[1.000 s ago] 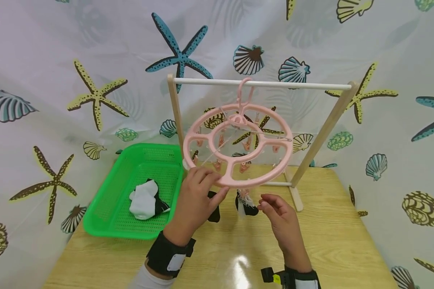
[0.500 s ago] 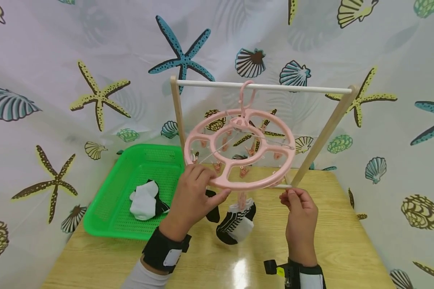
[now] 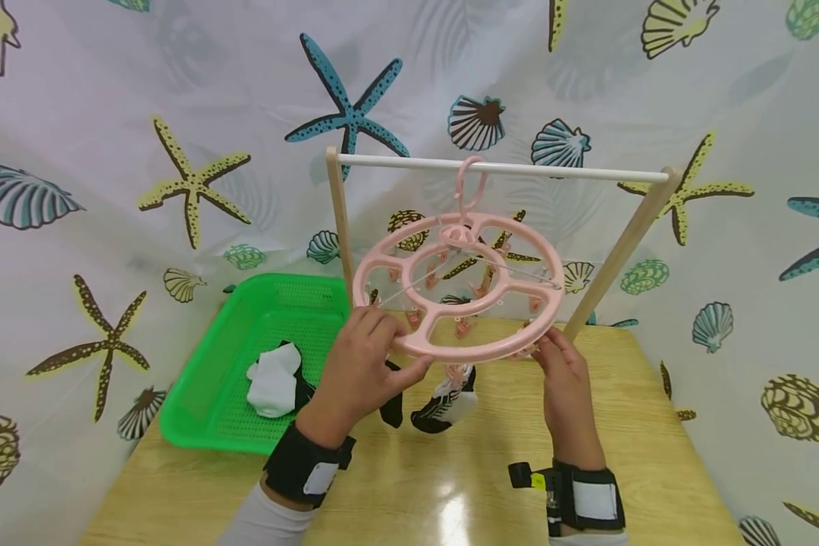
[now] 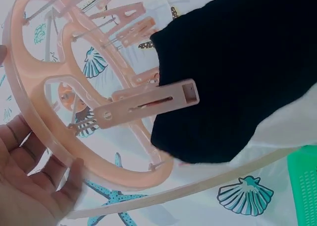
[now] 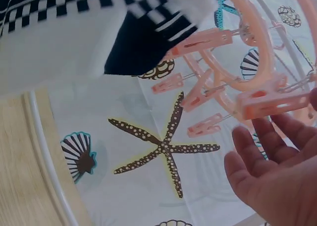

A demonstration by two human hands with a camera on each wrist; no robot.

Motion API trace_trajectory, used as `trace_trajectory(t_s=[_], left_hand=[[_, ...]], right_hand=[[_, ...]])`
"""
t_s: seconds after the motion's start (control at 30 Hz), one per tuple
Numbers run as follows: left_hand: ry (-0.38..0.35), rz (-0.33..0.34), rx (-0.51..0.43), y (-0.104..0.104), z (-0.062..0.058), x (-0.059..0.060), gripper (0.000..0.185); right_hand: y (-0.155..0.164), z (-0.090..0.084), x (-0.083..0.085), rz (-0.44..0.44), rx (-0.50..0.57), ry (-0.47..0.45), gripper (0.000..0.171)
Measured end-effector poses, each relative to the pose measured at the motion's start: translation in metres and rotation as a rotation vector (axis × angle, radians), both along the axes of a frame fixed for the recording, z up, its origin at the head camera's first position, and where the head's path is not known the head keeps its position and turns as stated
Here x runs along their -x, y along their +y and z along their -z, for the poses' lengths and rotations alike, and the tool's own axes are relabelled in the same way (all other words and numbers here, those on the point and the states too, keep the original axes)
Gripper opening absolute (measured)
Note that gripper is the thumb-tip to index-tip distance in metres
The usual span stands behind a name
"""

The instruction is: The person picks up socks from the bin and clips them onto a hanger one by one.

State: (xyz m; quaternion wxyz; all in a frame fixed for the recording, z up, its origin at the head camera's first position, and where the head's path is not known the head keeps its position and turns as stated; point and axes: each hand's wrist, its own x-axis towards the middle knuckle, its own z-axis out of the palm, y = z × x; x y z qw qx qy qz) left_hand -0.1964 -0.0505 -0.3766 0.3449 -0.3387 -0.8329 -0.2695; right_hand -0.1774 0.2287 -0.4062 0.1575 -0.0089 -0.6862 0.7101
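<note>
A pink round clip hanger (image 3: pixel 478 353) hangs by its hook from a white rail, tilted toward me. My left hand (image 3: pixel 362 368) grips its front-left rim, fingers over the ring and thumb along the near side. A black sock (image 4: pixel 223 77) hangs close by from a pink clothespin (image 4: pixel 148 104). At the front hangs a black-and-white patterned sock (image 3: pixel 440 409), held by another clip. At the right rim, my right hand (image 3: pixel 566 379) holds an unloaded clothespin (image 5: pixel 272 103) between thumb and fingers; the rim partly covers the fingertips in the head view.
A green basket (image 3: pixel 198 387) stands on the left of the wooden table (image 3: pixel 512 500) with a white and black bundle of socks (image 3: pixel 274 383) in it. The rack's wooden posts (image 3: pixel 621 254) flank the hanger. A patterned sheet (image 3: pixel 246 76) forms the backdrop.
My right hand let go of the patterned sock area, moved right, then up to the rim's right side. The patterned sock swings beneath its clip. My left hand keeps its grip.
</note>
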Motion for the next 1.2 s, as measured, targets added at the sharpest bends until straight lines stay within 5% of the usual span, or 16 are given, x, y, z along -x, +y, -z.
trace_trajectory(t_s=[0.3,0.53,0.9,1.2], left_hand=[[0.001,0.071,0.011,0.004,0.001,0.002,0.04],[-0.027,0.015,0.03,0.004,0.0,-0.001,0.035],[-0.26,-0.085,-0.008,0.003,0.006,-0.015,0.028],[-0.201,-0.062,-0.052,0.002,0.009,-0.014,0.029]], right_hand=[[-0.004,0.006,0.009,-0.206,0.015,0.006,0.036],[-0.003,0.004,0.009,-0.148,0.007,-0.035,0.038],[-0.003,0.004,0.011,-0.133,0.014,-0.046,0.038],[0.002,0.005,0.008,-0.116,-0.021,-0.054,0.034]])
